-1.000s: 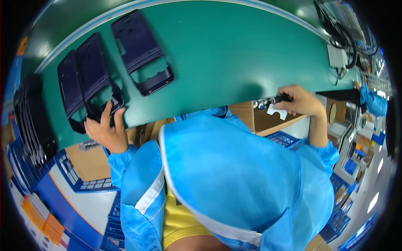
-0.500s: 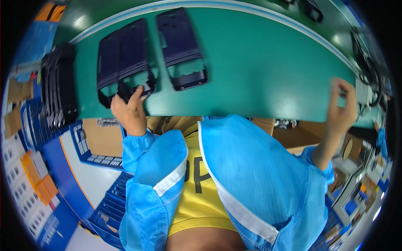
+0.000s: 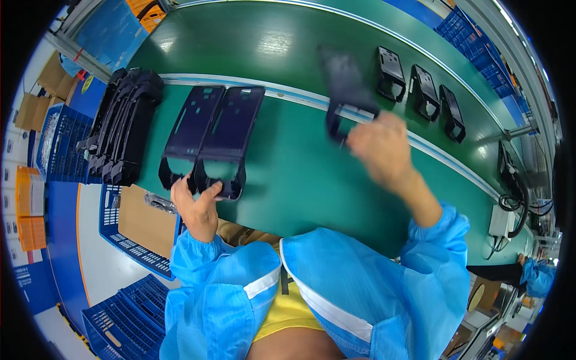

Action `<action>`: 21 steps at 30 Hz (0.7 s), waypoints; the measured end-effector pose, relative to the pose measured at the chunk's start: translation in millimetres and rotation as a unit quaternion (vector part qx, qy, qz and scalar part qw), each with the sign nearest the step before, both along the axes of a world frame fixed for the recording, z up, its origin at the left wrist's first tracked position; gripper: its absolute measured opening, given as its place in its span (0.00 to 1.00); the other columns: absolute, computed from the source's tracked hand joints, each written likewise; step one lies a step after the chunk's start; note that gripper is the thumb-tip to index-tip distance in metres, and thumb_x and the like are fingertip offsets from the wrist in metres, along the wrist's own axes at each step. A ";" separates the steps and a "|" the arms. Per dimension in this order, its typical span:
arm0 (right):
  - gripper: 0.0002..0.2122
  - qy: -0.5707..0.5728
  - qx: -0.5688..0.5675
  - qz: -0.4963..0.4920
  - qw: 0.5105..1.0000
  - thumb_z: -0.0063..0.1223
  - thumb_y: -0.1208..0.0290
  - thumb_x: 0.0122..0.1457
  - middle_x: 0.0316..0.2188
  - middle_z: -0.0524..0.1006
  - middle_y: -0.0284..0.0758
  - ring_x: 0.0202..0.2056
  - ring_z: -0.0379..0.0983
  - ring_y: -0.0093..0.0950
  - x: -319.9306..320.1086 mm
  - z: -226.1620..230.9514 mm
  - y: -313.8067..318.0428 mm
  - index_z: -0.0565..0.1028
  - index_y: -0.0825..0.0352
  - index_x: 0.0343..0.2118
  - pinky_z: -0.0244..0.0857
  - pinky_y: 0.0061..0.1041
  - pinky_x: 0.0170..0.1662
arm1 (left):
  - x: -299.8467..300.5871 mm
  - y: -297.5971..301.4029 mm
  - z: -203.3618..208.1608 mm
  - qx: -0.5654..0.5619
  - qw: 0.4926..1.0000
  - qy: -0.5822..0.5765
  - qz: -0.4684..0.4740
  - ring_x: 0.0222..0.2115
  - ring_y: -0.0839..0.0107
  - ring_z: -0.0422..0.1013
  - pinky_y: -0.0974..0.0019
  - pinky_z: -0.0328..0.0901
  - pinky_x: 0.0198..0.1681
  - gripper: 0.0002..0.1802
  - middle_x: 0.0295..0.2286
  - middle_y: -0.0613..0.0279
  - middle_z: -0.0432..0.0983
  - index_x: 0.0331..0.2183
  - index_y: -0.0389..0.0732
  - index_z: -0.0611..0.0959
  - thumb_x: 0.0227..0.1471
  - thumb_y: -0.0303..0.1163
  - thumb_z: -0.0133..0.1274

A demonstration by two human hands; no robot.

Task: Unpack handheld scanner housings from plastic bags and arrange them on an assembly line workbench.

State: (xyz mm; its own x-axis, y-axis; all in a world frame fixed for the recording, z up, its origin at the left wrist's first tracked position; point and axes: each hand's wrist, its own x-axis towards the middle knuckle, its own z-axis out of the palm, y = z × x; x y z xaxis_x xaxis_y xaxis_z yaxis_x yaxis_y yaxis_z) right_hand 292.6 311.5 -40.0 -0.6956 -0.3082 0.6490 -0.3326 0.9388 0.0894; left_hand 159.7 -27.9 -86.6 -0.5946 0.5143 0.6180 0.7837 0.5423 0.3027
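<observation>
Two black plastic housings, a left one and a right one, lie side by side on the green workbench. Each has a flat panel and an open frame at its near end. My left hand grips these near ends, its thumb on the right housing's lower bar and the other fingers partly hidden. Over the bench's far divider, my right hand holds a third black plastic housing by its open-frame end. That housing and the hand are blurred by motion.
At the left, several similar black parts stand stacked on edge. Beyond the white rail, a green conveyor-like surface carries more housings. A blue crate sits below the bench. Cables lie at the right.
My right hand has come from the right edge and taken up the separate housing, carrying it toward the far rail. My left hand stays at the two paired housings. The view has shifted.
</observation>
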 end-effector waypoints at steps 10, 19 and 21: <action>0.04 -0.024 -0.003 -0.135 0.991 0.58 0.75 0.46 0.29 0.76 0.33 0.43 0.70 0.33 -113.8 -86.6 154.3 0.78 0.67 0.26 0.60 0.36 0.52 | -161.1 210.0 -26.0 0.067 0.982 0.098 -0.145 0.37 0.52 0.66 0.53 0.59 0.38 0.09 0.34 0.53 0.71 0.24 0.49 0.85 0.32 0.33 0.62; 0.06 -0.084 -0.018 -0.181 0.980 0.57 0.74 0.46 0.31 0.76 0.33 0.47 0.67 0.34 -97.9 -82.0 135.0 0.79 0.67 0.28 0.61 0.33 0.49 | -187.3 290.2 -66.6 0.026 0.986 0.052 -0.157 0.41 0.51 0.64 0.53 0.57 0.46 0.08 0.37 0.51 0.70 0.25 0.49 0.85 0.36 0.38 0.61; 0.06 -0.095 -0.039 -0.198 0.975 0.57 0.72 0.47 0.30 0.76 0.32 0.48 0.66 0.33 -91.6 -83.4 132.6 0.79 0.65 0.28 0.58 0.36 0.52 | -183.2 292.7 -64.8 0.017 0.985 0.049 -0.167 0.43 0.50 0.64 0.51 0.57 0.47 0.10 0.38 0.48 0.70 0.27 0.49 0.85 0.38 0.41 0.60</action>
State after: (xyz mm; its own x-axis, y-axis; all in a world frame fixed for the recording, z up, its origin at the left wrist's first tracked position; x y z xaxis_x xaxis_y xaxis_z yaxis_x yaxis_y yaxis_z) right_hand 201.0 444.1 -123.4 -0.8602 0.0541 0.5071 0.0540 0.9984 -0.0150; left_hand -23.5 264.8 -151.3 -0.3319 0.6490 0.6845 0.9432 0.2395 0.2302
